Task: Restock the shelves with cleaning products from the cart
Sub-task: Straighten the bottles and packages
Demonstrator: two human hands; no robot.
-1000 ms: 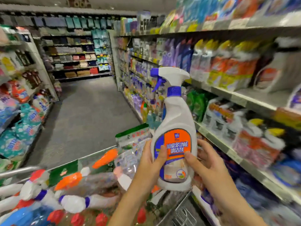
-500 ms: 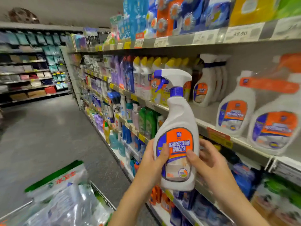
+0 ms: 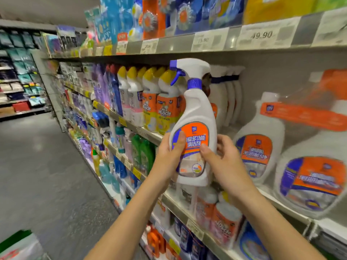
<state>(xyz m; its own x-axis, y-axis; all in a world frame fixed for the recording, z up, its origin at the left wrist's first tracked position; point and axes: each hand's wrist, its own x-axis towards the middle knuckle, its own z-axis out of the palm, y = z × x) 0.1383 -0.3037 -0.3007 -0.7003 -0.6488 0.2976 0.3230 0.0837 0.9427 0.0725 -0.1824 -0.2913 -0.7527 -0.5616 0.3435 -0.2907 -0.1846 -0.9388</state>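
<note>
Spray bottle move: raised from over cart to shelf level, upright, not set down.
Hands: left hand, right hand gripping its lower body, either side.
Progress: placement pending, likely beside matching sprayers on shelf; remaining cart stock unseen.

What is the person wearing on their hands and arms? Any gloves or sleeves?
No gloves and no sleeves are in view. The left hand and right hand are bare. The left arm and right arm are bare all the way down to the picture's bottom edge. No watch, ring or bracelet shows.
</note>
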